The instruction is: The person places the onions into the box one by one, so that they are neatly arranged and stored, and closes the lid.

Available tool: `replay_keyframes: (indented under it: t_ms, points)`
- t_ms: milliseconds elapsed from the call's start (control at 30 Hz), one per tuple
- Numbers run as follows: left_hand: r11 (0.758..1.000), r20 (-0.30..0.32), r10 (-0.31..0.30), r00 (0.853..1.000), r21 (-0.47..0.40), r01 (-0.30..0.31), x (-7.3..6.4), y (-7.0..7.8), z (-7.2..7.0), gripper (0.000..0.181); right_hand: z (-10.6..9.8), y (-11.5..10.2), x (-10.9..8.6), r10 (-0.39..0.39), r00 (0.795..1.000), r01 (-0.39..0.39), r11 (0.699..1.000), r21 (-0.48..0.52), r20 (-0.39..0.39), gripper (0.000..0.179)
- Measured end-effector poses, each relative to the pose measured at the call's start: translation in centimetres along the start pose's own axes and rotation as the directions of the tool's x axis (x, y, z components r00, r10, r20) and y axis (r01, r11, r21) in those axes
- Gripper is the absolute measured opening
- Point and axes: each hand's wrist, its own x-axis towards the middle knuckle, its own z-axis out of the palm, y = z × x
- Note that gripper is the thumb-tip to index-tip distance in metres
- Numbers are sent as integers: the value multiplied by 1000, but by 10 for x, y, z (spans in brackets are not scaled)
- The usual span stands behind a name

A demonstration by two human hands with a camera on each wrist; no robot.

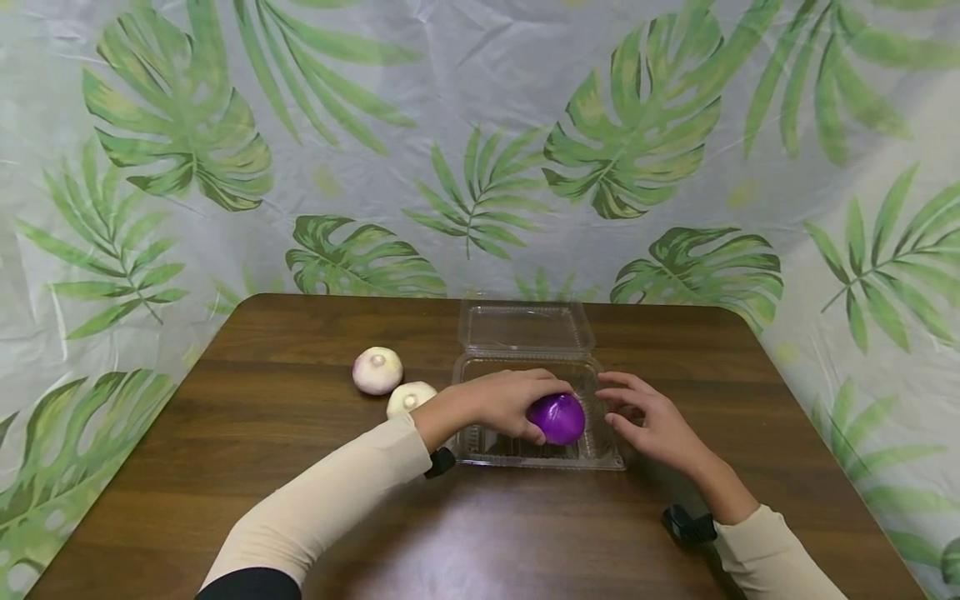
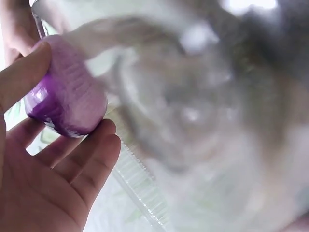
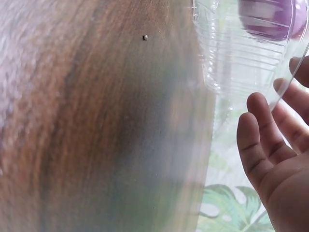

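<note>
Brown table (image 1: 300, 500); purple bulb (image 1: 561, 419) in left hand (image 1: 507, 402), between thumb (image 2: 26, 75) and fingers (image 2: 99, 162).

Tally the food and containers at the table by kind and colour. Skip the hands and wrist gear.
Pale onions: 2
Purple onion, held in the left hand: 1
Clear plastic container, lid open: 1
Total: 4
</note>
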Motion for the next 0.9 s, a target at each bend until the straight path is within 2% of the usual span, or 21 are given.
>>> replay_keyframes:
  t_ms: [133, 267, 533, 900]
  points:
    - [1000, -1, -26, 1000, 5, 26, 3, -1, 2, 79, 0, 1, 0, -3, 1000, 2, 1000, -4, -8, 29]
    - [999, -27, -45, 999, 14, 45, 8, -4, 6, 80, 0, 1, 0, 2, 1000, -2, 1000, -5, -9, 29]
    - [995, -72, -89, 993, 48, 93, 13, -8, 21, 80, 0, 1, -1, 0, 1000, 0, 1000, -12, -16, 30]
    - [989, -148, -139, 979, 27, 145, 20, -7, 37, 79, 1, 1, -2, 11, 1000, -11, 1000, 0, 3, 30]
